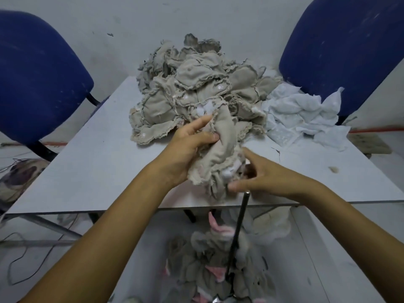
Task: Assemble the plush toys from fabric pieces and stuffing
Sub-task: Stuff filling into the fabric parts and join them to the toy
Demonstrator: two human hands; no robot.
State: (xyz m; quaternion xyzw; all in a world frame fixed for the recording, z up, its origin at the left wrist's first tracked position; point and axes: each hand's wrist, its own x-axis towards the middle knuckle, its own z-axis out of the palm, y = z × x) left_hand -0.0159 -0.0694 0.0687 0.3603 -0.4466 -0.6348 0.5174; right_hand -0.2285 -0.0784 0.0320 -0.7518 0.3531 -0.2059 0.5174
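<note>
Centre of the frame, the left hand (185,149) has its grip clamped on a beige fabric skin (220,147), inside out with frayed seams, thumb across the front and fingers wrapped behind it. The piece hangs just above the near edge of the grey surface (98,167). The right hand (262,176) is at the skin's lower end, fingers curled in and pinching the bunched fabric there, where a bit of white stuffing (227,173) pokes out. A thin black rod (237,232) runs from just under that hand down toward the bottom of the frame; can't tell if the hand actually grips it.

Behind the hands, upper middle, sits a big heap of the same beige skins (192,88) on the surface, some with little paw prints stitched on. To its right, a crumpled pile of pale white material (306,114).

Bottom centre, below the surface edge, there's a bin (310,248) with grey and pink plush pieces (209,265). Blue chairs sit upper left (37,79) and upper right (341,42).
</note>
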